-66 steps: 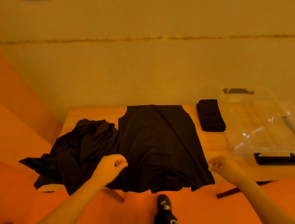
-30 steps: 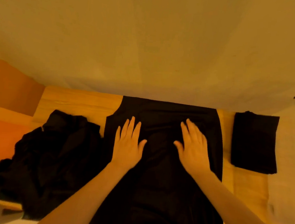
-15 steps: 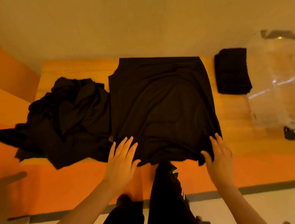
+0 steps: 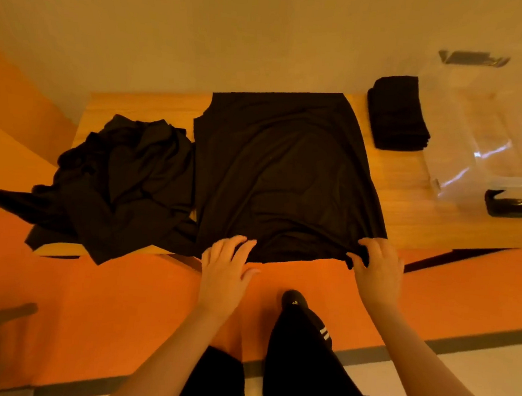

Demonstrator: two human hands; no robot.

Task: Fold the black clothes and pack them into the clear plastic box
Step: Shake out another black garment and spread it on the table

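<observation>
Both hands (image 4: 224, 265) (image 4: 377, 266) gripping near hem, black garment (image 4: 283, 174) spread beyond

Clear plastic box (image 4: 490, 128) cut off rightward

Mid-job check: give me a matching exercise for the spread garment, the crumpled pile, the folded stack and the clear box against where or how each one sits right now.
Things:
1. spread black garment
2. crumpled black pile
3. folded black stack
4. clear plastic box

Places or states:
A. at the table's right end, no clothes visible inside
B. bunched at the table's left end, partly hanging over the near edge
C. laid flat mid-table, near hem held by both hands
D. neat, between the flat garment and the box

Pairs: 1-C, 2-B, 3-D, 4-A
</observation>
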